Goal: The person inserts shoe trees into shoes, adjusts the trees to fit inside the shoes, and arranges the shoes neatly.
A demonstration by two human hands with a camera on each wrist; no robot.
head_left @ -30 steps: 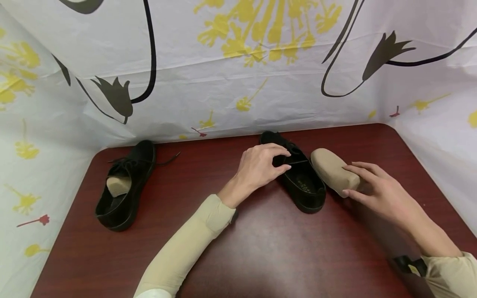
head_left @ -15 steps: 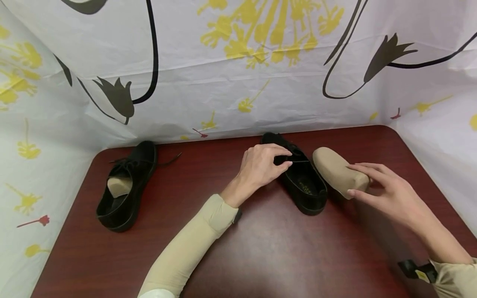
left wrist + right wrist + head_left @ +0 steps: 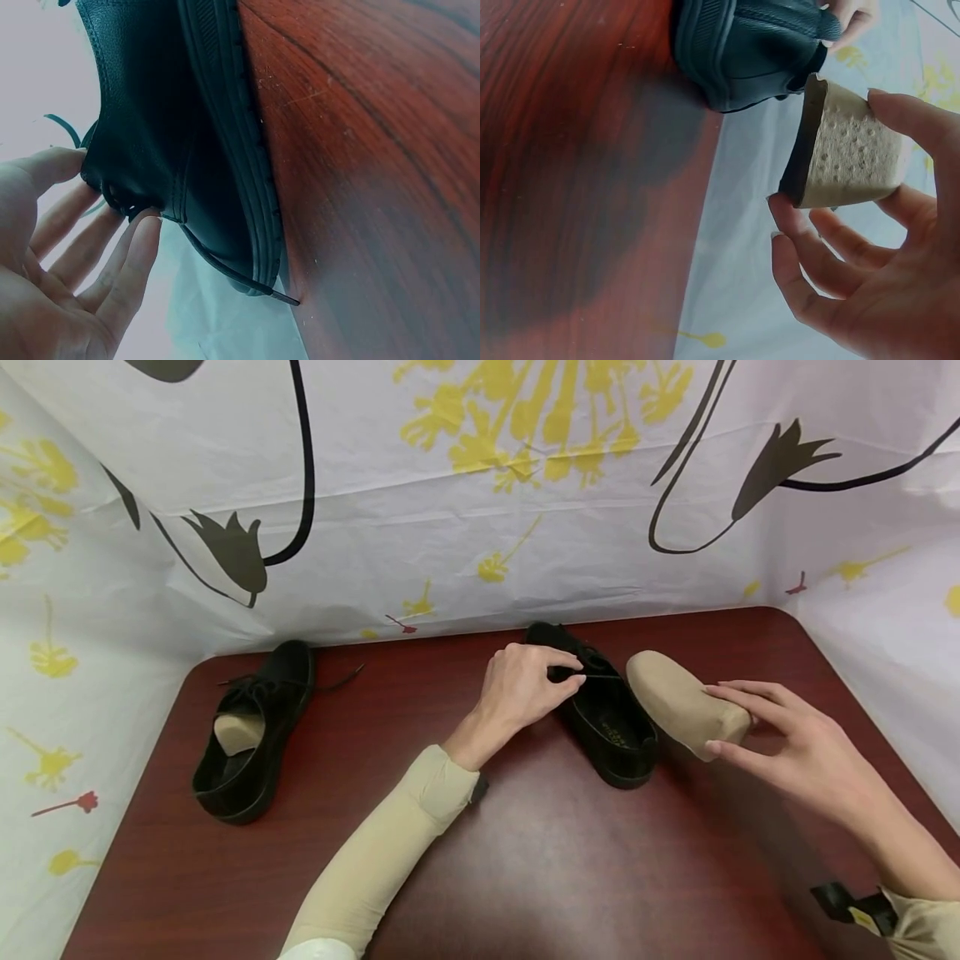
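Observation:
A black lace-up shoe stands on the table with its heel toward me. My left hand pinches it at the lacing, by the front of its opening. In the left wrist view, the fingers are at the laced edge of the shoe, and a lace hangs beside the sole. To the right of the shoe my right hand grips the end of a beige moulded shoe insert. The right wrist view shows the dimpled end of the insert between thumb and fingers, raised off the table.
A second black shoe stands at the left of the table, with a beige insert inside it and its laces spread. The reddish-brown table meets a white sheet with printed flowers at the back and sides.
My right hand has shifted slightly right with the insert, which now sits a little farther from the shoe. The left hand has stayed at the lacing with hardly any movement.

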